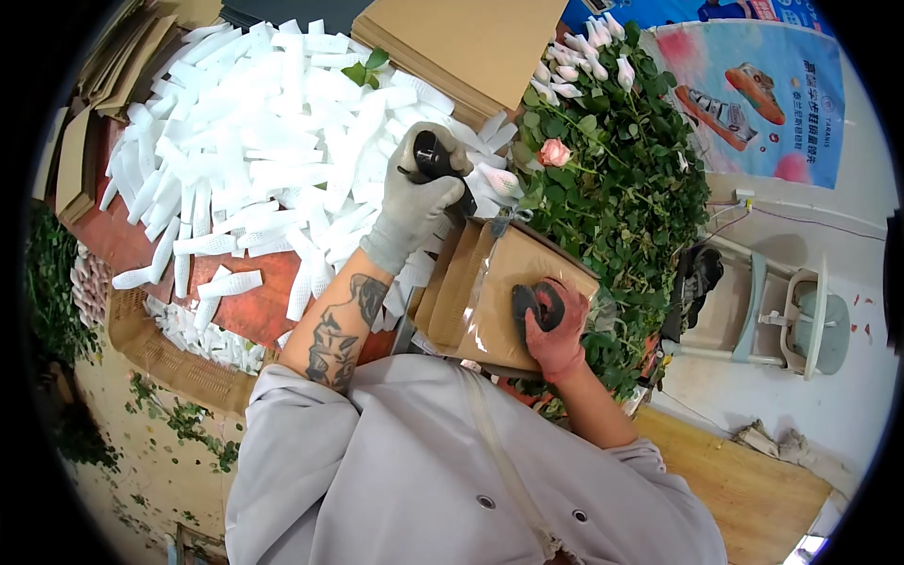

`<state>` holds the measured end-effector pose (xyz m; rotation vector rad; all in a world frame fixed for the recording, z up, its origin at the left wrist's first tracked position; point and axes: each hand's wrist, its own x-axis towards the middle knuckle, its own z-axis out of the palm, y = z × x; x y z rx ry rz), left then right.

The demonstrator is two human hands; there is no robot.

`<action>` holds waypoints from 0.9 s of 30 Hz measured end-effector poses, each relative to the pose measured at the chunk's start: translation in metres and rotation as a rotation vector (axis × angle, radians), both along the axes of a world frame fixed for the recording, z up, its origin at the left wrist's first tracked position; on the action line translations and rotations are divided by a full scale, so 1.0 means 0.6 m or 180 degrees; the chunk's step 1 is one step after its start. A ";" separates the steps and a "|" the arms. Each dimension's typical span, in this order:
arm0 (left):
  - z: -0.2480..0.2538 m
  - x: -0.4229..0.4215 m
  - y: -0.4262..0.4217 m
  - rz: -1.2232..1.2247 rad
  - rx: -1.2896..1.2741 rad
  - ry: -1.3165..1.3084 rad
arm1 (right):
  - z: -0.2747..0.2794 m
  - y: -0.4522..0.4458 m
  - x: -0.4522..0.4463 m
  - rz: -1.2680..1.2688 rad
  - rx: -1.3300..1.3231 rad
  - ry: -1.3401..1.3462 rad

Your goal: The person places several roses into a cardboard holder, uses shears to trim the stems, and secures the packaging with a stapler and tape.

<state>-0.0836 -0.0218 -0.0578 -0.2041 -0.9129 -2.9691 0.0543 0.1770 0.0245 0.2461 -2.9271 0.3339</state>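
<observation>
My left hand (419, 193), in a pale grey glove, is closed around a black-handled tool (432, 156); its exact kind is unclear. Just right of it lies a pink rosebud in a white mesh sleeve (500, 181). My right hand (557, 330), in a red glove, rests curled on a brown cardboard piece (499, 301) under clear plastic. A black rounded shape (539, 303) shows at those fingers; whether it is held or part of the glove cannot be told. A small metal clip (513, 217) sits at the cardboard's far edge.
White mesh sleeves (273, 141) are heaped on the left of the red table (99, 231). Cardboard sheets (452, 42) are stacked behind. Leafy rose stems (612, 207) with an open pink rose (554, 153) lie right. A wicker basket (141, 339) and a high chair (805, 320) stand beyond.
</observation>
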 end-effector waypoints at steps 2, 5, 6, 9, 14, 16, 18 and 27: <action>0.006 -0.001 -0.002 0.0085 -0.0136 -0.0073 | -0.001 0.001 -0.003 0.0063 0.0025 0.0053; 0.016 0.006 -0.016 -0.0060 0.0092 -0.0351 | -0.019 0.012 0.000 -0.0069 -0.0321 0.0056; 0.008 0.010 -0.023 -0.0097 0.0067 -0.0369 | -0.026 0.018 0.001 -0.0002 -0.0451 0.0150; 0.070 0.085 -0.080 0.0337 -0.0195 -0.0142 | -0.014 0.011 -0.006 0.0077 -0.0260 0.0089; 0.092 0.249 -0.106 0.0156 -0.0267 -0.0567 | -0.022 0.025 -0.003 0.0129 -0.0334 0.0151; 0.078 0.270 -0.092 0.0269 -0.0345 -0.0510 | -0.032 0.033 -0.003 0.0131 -0.0439 0.0186; 0.074 0.276 -0.077 0.0329 -0.0274 -0.0603 | -0.035 0.035 -0.002 0.0110 -0.0529 0.0253; 0.062 0.251 -0.045 0.0553 0.0360 -0.0443 | -0.020 0.014 -0.012 -0.0054 -0.0486 0.0203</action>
